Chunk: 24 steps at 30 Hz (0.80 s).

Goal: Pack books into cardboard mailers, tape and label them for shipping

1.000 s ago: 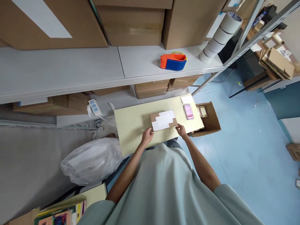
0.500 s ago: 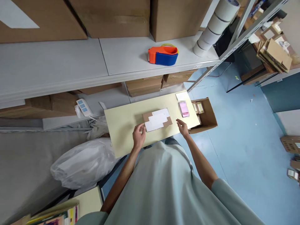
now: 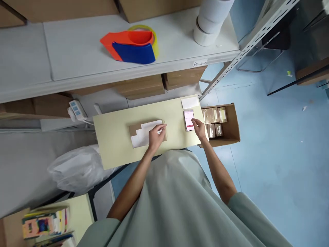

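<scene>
On the cream work table (image 3: 115, 151) lies a flat brown cardboard piece (image 3: 135, 129) with overlapping white paper labels (image 3: 141, 138) on it. My left hand (image 3: 156, 138) is over its right part, fingers stretched to the right with a small gap between thumb and forefinger; it hides some of the labels. No object shows in that hand. A phone (image 3: 189, 124) with a lit pink and white screen lies toward the table's right end. My right hand (image 3: 199, 129) is at the phone's right edge, its fingers partly extended over the screen and holding nothing visible.
White paper (image 3: 190, 102) lies behind the phone. An open carton (image 3: 232, 123) with small taped boxes (image 3: 211, 115) stands right of the table. The shelf above bears an orange and blue tape dispenser (image 3: 132, 48) and white rolls (image 3: 205, 34). A plastic bag (image 3: 79, 168) sits at left.
My left hand has gone from the cardboard's left edge to over its right part. My right hand has reached the phone. The view has shifted, and the phone screen is now clearer.
</scene>
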Motion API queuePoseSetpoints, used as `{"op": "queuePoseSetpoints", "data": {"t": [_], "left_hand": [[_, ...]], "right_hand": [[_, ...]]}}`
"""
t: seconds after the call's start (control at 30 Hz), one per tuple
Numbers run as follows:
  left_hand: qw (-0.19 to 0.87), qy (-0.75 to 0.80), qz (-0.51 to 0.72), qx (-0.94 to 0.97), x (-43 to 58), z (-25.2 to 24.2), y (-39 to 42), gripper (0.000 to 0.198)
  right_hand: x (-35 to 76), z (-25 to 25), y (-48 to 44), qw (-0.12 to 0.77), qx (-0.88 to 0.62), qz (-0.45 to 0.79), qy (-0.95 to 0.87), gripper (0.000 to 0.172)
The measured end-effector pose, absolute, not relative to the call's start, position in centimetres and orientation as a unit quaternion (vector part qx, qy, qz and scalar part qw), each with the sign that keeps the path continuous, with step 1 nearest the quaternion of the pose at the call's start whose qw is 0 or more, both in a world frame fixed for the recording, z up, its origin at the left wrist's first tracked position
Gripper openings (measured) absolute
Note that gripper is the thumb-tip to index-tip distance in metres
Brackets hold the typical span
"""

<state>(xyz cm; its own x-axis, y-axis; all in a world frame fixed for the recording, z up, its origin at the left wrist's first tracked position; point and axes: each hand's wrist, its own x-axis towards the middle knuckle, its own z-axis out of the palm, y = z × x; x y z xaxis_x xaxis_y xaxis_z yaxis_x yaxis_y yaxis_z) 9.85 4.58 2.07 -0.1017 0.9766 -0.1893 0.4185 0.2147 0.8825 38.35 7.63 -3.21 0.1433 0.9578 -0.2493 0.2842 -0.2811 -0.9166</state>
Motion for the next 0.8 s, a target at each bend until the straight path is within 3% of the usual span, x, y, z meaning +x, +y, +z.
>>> {"op": "queuePoseSetpoints", "data": {"t": [0.17, 0.43, 0.63, 0.8], "left_hand": [[0.482, 0.662, 0.312, 0.482, 14.9, -1.7, 7.6, 0.041], [0.513, 0.645, 0.32, 0.467, 18.2, -8.0, 15.2, 0.05], [0.545, 0.669, 0.306, 0.402, 20.3, -10.8, 19.6, 0.041], [0.554, 0.665, 0.316, 0.389, 21.6, -11.5, 20.4, 0.038]], "right_hand": [[42.6, -5.2, 11.2, 0.356, -0.658, 0.465, -0.473, 0.056], [44.4, -9.1, 18.3, 0.327, -0.677, 0.424, -0.506, 0.059], [43.0, -10.2, 20.8, 0.199, -0.692, 0.32, -0.615, 0.049], [41.6, -10.4, 20.8, 0.102, -0.68, 0.285, -0.668, 0.058]]}}
